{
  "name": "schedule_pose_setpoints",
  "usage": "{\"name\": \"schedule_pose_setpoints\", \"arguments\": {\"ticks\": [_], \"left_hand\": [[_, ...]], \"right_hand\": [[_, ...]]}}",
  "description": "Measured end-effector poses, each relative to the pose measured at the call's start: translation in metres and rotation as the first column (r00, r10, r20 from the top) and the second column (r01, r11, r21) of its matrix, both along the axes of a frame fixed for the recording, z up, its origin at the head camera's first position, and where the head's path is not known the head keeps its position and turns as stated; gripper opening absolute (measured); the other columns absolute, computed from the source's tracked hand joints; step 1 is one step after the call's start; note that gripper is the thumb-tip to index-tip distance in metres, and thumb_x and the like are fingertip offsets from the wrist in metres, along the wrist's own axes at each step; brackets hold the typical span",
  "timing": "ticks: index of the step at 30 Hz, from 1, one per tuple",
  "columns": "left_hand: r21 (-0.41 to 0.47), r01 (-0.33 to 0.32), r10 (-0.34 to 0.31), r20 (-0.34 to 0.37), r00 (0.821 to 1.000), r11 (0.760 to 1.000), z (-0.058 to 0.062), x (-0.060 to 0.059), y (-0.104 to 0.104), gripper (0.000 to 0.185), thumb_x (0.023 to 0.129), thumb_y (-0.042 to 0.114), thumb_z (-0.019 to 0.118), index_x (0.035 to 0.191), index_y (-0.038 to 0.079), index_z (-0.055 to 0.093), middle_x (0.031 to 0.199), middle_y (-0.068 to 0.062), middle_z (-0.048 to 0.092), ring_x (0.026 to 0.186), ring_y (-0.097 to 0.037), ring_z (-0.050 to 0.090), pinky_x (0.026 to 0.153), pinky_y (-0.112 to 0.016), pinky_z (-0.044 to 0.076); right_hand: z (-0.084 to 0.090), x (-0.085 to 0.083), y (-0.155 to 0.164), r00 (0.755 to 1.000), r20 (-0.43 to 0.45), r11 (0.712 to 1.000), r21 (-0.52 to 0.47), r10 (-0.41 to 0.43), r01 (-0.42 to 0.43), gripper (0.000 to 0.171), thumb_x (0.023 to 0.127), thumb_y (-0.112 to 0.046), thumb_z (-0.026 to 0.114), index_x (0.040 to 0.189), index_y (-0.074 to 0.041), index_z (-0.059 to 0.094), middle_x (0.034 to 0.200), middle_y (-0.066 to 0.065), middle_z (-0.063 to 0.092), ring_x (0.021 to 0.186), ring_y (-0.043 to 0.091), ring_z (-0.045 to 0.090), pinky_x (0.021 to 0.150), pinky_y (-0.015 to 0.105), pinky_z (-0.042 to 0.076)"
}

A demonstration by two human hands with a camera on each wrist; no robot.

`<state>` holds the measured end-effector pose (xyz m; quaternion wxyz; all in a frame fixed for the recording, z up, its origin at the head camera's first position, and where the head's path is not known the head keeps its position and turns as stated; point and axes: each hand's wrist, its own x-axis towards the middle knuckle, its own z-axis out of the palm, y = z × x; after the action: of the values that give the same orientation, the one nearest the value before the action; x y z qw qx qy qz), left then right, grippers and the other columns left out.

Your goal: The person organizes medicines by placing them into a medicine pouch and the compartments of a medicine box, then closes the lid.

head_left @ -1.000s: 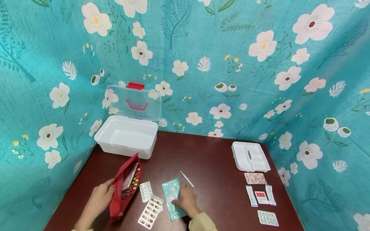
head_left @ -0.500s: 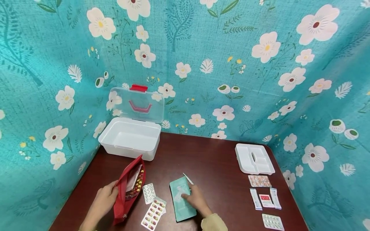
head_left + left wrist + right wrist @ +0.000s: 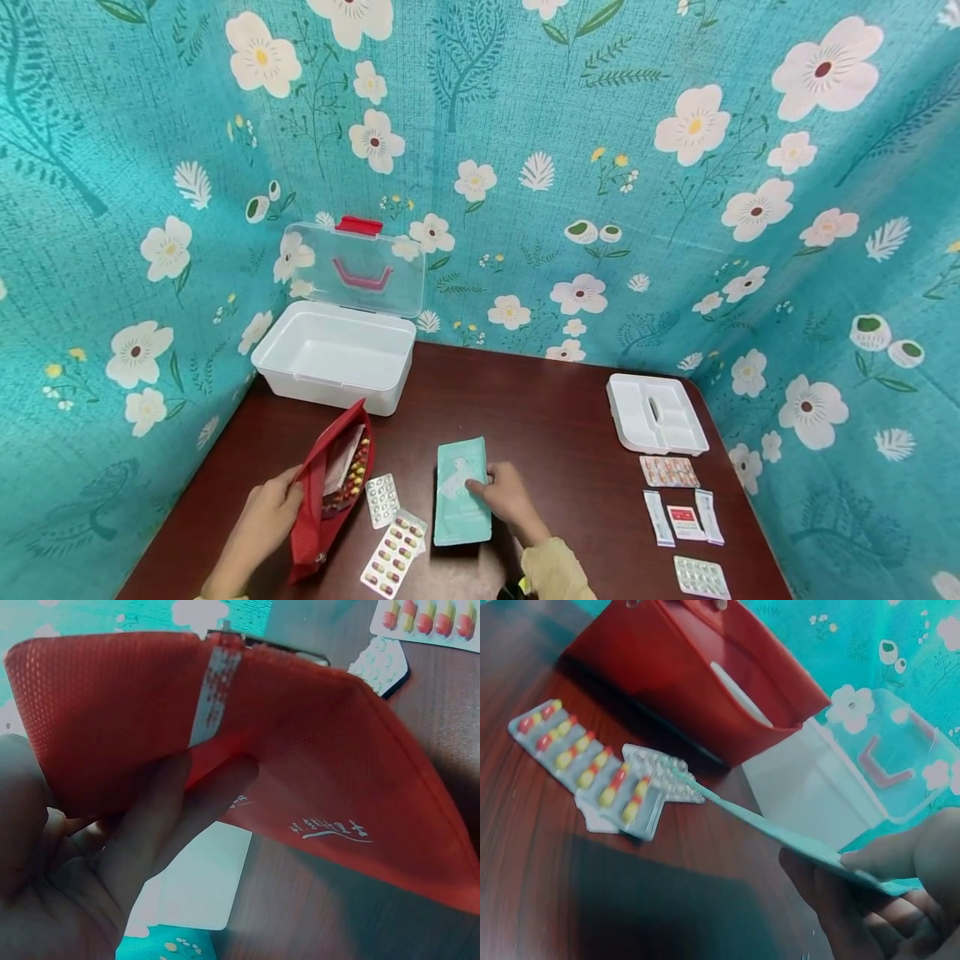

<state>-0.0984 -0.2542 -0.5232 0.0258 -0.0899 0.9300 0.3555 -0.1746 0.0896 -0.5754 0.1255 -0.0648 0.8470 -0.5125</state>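
Note:
My left hand (image 3: 264, 515) grips the edge of a red zip pouch (image 3: 309, 521), which stands open. Inside the pouch, blister packs of red-and-yellow capsules (image 3: 356, 471) and a white packet (image 3: 341, 462) show. My right hand (image 3: 512, 500) pinches a flat teal packet (image 3: 463, 521) by its right side, thumb on top. In the right wrist view the packet (image 3: 780, 834) is seen edge-on, lifted above the table with its shadow below. Between the hands lie a capsule blister pack (image 3: 393, 557) and a silver blister pack of round tablets (image 3: 382, 500), on the table.
A white box (image 3: 333, 354) with its clear lid (image 3: 360, 267) raised stands at the back left. At right are a white divided tray (image 3: 656, 412), an orange blister pack (image 3: 669, 472), two white sachets (image 3: 658, 518), a red-and-white packet (image 3: 685, 523) and another blister pack (image 3: 701, 577).
My right hand has picked the teal packet up off the table and turned it more upright. The thin white stick beside it is no longer visible. My left hand keeps its grip on the pouch.

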Motion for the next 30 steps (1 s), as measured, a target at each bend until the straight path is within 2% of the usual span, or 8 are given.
{"name": "schedule_pose_setpoints", "arguments": {"ticks": [7,12,15,20,25,30], "left_hand": [[0.02,-0.01,0.01,0.003,1.0,1.0,0.001,0.001,0.0,0.04,0.099,0.009,0.044,0.135,-0.006,0.055,0.066,-0.001,0.05,0.059,-0.014,0.044,0.051,-0.028,0.034],[0.029,-0.007,0.008,-0.011,1.0,1.0,-0.003,0.0,0.001,0.039,0.099,0.008,0.045,0.135,-0.005,0.056,0.068,-0.002,0.053,0.061,-0.014,0.045,0.051,-0.028,0.034],[0.023,-0.004,0.004,-0.018,1.0,1.0,-0.004,0.0,0.002,0.039,0.099,0.008,0.046,0.134,-0.006,0.056,0.07,-0.002,0.055,0.062,-0.015,0.046,0.052,-0.029,0.035],[0.013,-0.002,0.002,-0.014,1.0,1.0,-0.004,-0.001,0.003,0.04,0.099,0.008,0.046,0.134,-0.008,0.056,0.072,-0.003,0.056,0.065,-0.016,0.047,0.053,-0.029,0.035],[0.015,-0.002,0.002,-0.009,1.0,1.0,-0.004,-0.002,0.002,0.04,0.099,0.008,0.045,0.134,-0.008,0.055,0.068,-0.002,0.05,0.062,-0.016,0.044,0.051,-0.029,0.033],[0.023,-0.011,0.01,0.006,1.0,1.0,-0.003,-0.003,0.001,0.041,0.098,0.009,0.045,0.135,-0.007,0.055,0.067,-0.003,0.049,0.059,-0.015,0.042,0.05,-0.029,0.033]], "right_hand": [[0.009,-0.005,-0.024,1.0,0.009,0.993,-0.116,-0.009,0.01,0.018,0.087,-0.007,0.07,0.093,0.011,0.071,0.076,0.017,0.073,0.059,0.011,0.065,0.055,0.025,0.052],[0.018,-0.008,-0.04,0.997,0.071,0.985,-0.166,-0.03,0.041,0.018,0.087,-0.007,0.069,0.094,0.01,0.07,0.074,0.012,0.073,0.058,0.01,0.066,0.056,0.026,0.054],[0.022,-0.01,-0.048,0.996,0.081,0.978,-0.202,-0.025,0.041,0.019,0.088,-0.006,0.069,0.095,0.011,0.069,0.077,0.017,0.073,0.059,0.011,0.066,0.055,0.027,0.054],[0.025,-0.013,-0.061,0.996,0.082,0.975,-0.219,-0.028,0.045,0.02,0.088,-0.005,0.069,0.097,0.013,0.069,0.079,0.021,0.073,0.06,0.015,0.068,0.056,0.028,0.055],[0.031,-0.014,-0.071,0.995,0.102,0.971,-0.234,-0.02,0.044,0.023,0.089,-0.007,0.068,0.102,0.013,0.067,0.082,0.02,0.073,0.064,0.018,0.07,0.059,0.031,0.057],[0.033,-0.014,-0.081,0.993,0.112,0.968,-0.248,-0.022,0.05,0.023,0.089,-0.008,0.069,0.101,0.012,0.068,0.082,0.019,0.074,0.064,0.017,0.07,0.058,0.03,0.057]]}}
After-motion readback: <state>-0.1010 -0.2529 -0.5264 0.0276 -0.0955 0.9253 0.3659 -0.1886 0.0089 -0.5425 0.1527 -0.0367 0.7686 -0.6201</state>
